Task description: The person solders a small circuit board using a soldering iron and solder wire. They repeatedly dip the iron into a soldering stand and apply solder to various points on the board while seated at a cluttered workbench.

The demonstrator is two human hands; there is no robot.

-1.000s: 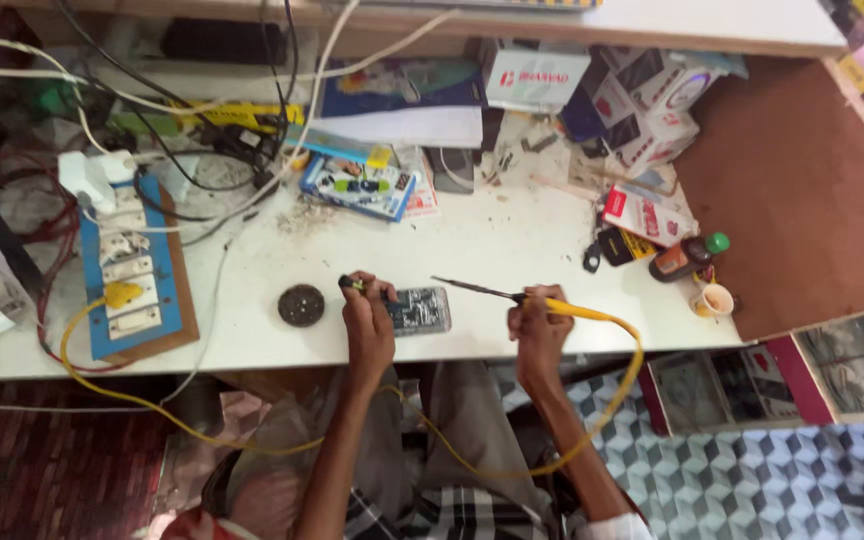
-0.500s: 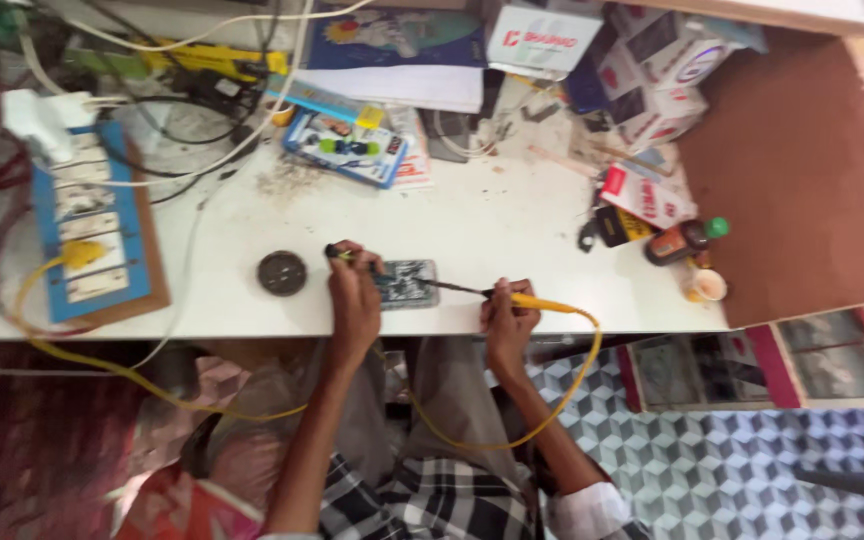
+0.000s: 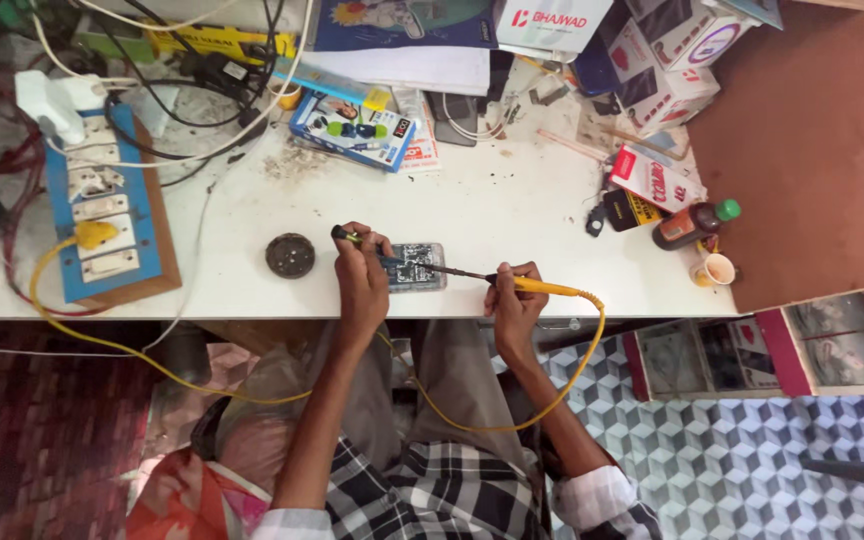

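Mid-job: right hand [image 3: 514, 300] grip closed on yellow soldering iron [image 3: 542, 288], tip on circuit board [image 3: 415, 266] just left. Left hand [image 3: 360, 275] grip pinching thin tool [image 3: 345, 235], steadying board.

The right hand [image 3: 514, 300] grips a yellow soldering iron [image 3: 512, 282], its tip on the circuit board [image 3: 417, 266]. The left hand [image 3: 362, 275] pinches tweezers [image 3: 350, 236] just beside.

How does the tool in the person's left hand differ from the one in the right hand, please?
The tool in the left hand is short, dark and cordless; the soldering iron in the right hand is long, with a yellow handle and a trailing yellow cord. Both tips meet over the opened phone on the white table.
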